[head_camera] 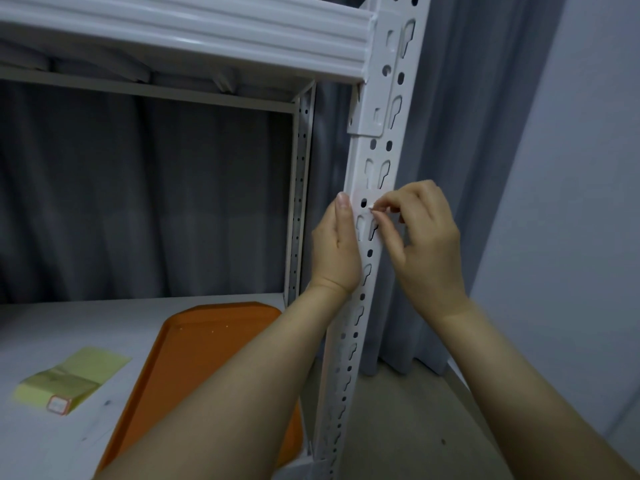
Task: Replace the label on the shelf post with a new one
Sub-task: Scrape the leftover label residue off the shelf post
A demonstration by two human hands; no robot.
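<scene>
A white perforated shelf post (375,154) runs down the right of the view. A pale, nearly white label (363,197) is stuck on it at mid height. My left hand (337,251) grips the post's left edge just below the label, thumb pointing up. My right hand (424,237) is at the post's right side, thumb and forefinger pinching at the label's lower right edge. On the shelf at the lower left lies a yellow backing sheet (74,375) with a red-bordered white label (58,405) on its near corner.
An orange tray (204,344) lies on the white shelf board (52,327) beside the yellow sheet. A white shelf beam (180,29) crosses overhead. Grey curtains (138,188) hang behind the rack, and a pale wall (571,168) stands to the right.
</scene>
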